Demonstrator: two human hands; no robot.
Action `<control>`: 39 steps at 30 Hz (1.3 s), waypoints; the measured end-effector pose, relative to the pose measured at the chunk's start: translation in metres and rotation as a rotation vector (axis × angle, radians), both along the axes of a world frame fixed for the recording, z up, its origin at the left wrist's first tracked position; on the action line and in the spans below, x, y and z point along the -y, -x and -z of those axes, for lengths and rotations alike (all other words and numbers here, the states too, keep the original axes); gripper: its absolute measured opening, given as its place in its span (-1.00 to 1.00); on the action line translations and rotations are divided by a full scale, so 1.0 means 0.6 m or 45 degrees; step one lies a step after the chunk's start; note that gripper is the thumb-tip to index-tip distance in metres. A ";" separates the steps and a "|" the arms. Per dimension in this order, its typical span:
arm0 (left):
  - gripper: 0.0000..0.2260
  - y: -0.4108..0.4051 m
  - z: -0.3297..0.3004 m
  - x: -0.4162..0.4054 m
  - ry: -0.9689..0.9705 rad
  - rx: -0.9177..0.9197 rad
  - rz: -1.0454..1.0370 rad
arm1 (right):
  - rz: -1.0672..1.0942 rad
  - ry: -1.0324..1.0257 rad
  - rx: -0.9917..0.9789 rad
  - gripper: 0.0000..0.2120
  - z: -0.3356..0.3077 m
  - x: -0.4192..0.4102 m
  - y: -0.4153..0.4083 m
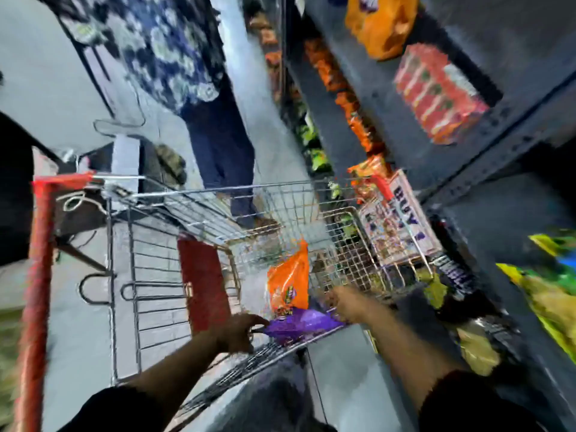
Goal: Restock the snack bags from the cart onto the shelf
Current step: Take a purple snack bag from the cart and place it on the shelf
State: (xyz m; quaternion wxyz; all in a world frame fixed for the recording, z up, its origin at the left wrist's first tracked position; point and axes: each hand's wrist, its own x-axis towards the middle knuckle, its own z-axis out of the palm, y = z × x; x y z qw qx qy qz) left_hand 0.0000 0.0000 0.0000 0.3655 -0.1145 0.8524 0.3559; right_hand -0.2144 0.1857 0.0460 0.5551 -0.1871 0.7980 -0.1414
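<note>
1. A wire cart point(193, 213) with a red handle point(39, 275) is filling the middle of the blurred view, and a red flap point(202, 282) is hanging inside it.
2. Two snack bags are lying in the cart's near right corner: an orange bag point(288, 279) is standing on end, and a purple bag point(299, 325) is lying flat just near of it, touching its lower edge.
3. The left hand point(240, 333) is reaching into the cart from the near side, its fingers point(260, 322) pinching the left end of the purple bag.
4. The right hand point(346, 304) is reaching in from the right, touching the right end of the purple bag; motion blur is smearing the fingers, so I cannot tell whether it is gripping or resting open.
5. Both forearms are bare, with dark sleeves point(467, 403) showing at the near edge.
6. A dark shelf point(498, 145) is running along the right side, carrying an orange bag up top point(380, 23), a red pack point(439, 92) and a row of orange packets point(343, 92) farther off.
7. Green and yellow bags point(554, 291) are sitting on a lower shelf at the right edge.
8. A printed card point(402, 213) is hanging at the cart's far right corner.
9. Another person in a floral top point(168, 45) and dark trousers is standing at the far end of the cart on the grey floor point(81, 338).
</note>
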 end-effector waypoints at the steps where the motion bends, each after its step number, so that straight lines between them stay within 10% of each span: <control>1: -0.44 0.002 0.012 -0.005 -0.004 -0.057 -0.054 | 0.081 -0.040 0.065 -0.74 0.012 0.003 0.006; 7: -0.85 0.021 0.028 -0.006 -0.305 -0.291 -0.912 | 0.267 -0.098 0.430 -0.67 0.048 0.028 0.030; 11: -0.82 0.064 0.010 0.001 -0.278 -0.333 -1.265 | -0.128 -0.088 0.266 -0.30 0.034 0.020 0.037; 21: -0.79 0.160 -0.117 0.020 -0.379 -0.658 -1.162 | 0.515 0.375 -0.052 -0.92 -0.081 -0.012 0.053; 29: -0.89 0.282 -0.411 -0.008 -0.529 -1.235 -0.889 | 0.767 0.959 -0.455 -0.67 -0.377 -0.105 0.072; 32: -0.87 0.338 -0.558 -0.049 -0.555 -1.524 -0.732 | 0.808 1.151 -0.704 -0.95 -0.512 -0.157 0.069; 39: -0.87 0.413 -0.882 -0.203 -0.613 -2.143 -0.449 | 1.036 1.612 -1.345 -0.90 -0.822 -0.300 0.020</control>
